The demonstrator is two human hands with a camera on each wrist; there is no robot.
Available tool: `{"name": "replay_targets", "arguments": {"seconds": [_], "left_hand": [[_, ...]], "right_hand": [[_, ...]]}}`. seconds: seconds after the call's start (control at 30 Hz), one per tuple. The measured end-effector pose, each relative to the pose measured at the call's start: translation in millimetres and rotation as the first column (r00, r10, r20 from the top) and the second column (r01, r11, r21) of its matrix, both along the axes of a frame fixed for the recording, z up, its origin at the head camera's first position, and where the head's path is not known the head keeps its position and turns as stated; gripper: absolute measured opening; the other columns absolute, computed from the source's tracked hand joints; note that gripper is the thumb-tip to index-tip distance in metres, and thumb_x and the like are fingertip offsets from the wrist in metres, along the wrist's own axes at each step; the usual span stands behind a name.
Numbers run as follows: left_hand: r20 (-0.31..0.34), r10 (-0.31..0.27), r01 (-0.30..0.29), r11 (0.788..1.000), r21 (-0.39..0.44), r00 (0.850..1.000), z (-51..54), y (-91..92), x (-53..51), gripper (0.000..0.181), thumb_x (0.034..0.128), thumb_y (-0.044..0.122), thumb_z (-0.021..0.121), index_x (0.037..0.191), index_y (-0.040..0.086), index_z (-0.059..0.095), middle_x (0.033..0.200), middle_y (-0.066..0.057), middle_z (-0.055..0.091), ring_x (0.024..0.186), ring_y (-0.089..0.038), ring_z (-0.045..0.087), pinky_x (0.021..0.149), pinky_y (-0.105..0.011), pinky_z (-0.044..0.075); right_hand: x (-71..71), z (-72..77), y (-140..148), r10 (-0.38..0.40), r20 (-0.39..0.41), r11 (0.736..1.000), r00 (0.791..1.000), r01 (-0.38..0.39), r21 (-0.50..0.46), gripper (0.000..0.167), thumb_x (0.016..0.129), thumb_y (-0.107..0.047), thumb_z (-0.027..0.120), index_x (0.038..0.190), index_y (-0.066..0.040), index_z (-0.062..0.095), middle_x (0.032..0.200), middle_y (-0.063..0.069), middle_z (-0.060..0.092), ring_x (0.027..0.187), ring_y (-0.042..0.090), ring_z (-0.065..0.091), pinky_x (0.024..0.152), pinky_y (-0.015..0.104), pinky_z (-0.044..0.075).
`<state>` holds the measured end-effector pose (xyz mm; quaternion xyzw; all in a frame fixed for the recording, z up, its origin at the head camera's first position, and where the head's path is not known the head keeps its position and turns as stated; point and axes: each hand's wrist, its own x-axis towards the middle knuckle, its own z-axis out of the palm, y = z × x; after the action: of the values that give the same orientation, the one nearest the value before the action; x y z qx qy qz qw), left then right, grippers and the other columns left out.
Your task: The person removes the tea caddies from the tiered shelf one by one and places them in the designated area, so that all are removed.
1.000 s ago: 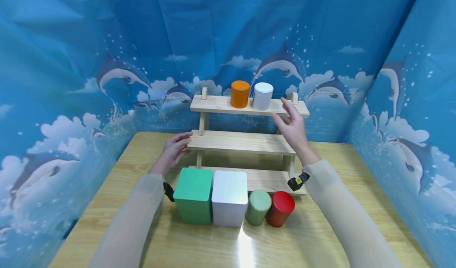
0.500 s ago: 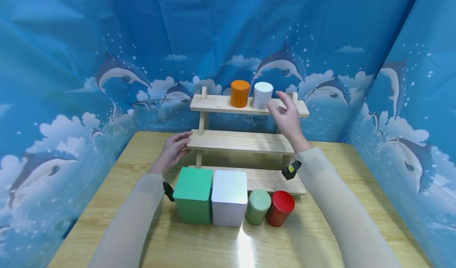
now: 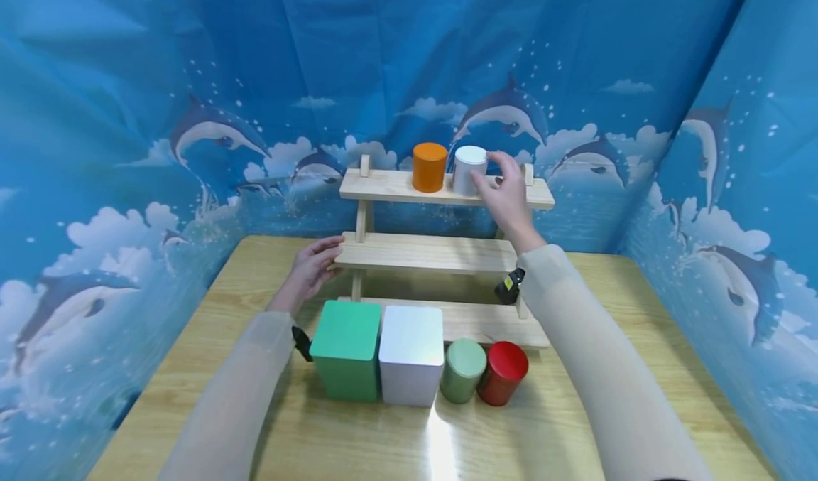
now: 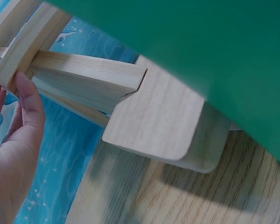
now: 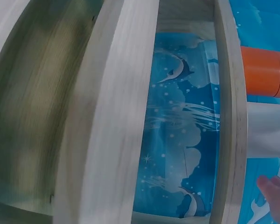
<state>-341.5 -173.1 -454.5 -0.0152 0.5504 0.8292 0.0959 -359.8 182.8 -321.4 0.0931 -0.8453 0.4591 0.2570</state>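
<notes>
A three-tier wooden display shelf (image 3: 434, 253) stands on the table. My left hand (image 3: 311, 271) holds the left end of its middle board, and the left wrist view shows thumb and fingertips at the board's end (image 4: 18, 70). On the top board stand an orange canister (image 3: 429, 168) and, to its right, a white canister (image 3: 466, 172). My right hand (image 3: 509, 198) is at the white canister's right side, thumb and index finger spread about it. In the right wrist view a small gap shows between the fingertips (image 5: 266, 184) and the white canister (image 5: 268, 130).
Before the shelf stand a green box (image 3: 347, 349), a white box (image 3: 412, 357), a pale green canister (image 3: 463, 371) and a red canister (image 3: 503, 373) in a row. A blue dolphin-print curtain (image 3: 287, 76) hangs behind and at both sides. The wooden table (image 3: 358, 445) reaches forward.
My right hand has moved left along the top board, up to the white canister. My left hand, the shelf, boxes and canisters stay where they were.
</notes>
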Motion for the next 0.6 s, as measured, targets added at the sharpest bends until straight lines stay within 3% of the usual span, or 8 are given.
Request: {"name": "replay_targets", "arguments": {"seconds": [0.43,0.6], "left_hand": [[-0.011,-0.006,0.006,1.0,0.005,1.0,-0.8,-1.3,-0.2,0.031,0.0884,0.013,0.065,0.119,0.011,0.062,0.119,-0.002,0.054,0.093,-0.016,0.06,0.068,-0.031,0.05],[-0.014,-0.006,0.006,1.0,0.005,1.0,-0.2,-0.8,0.0,0.028,0.0889,0.012,0.064,0.117,0.012,0.063,0.117,-0.002,0.054,0.091,-0.016,0.06,0.068,-0.031,0.05]], "right_hand": [[-6.1,10.7,-8.3,0.027,-0.005,0.998,1.0,-0.027,0.051,0.048,0.09,-0.032,0.061,0.129,-0.006,0.051,0.143,0.012,0.035,0.132,0.021,0.031,0.099,0.042,0.036],[-6.3,14.6,-11.3,0.009,-0.008,0.997,1.0,-0.008,0.075,0.045,0.089,-0.032,0.063,0.124,-0.006,0.054,0.141,0.014,0.036,0.132,0.022,0.031,0.104,0.039,0.031]]}}
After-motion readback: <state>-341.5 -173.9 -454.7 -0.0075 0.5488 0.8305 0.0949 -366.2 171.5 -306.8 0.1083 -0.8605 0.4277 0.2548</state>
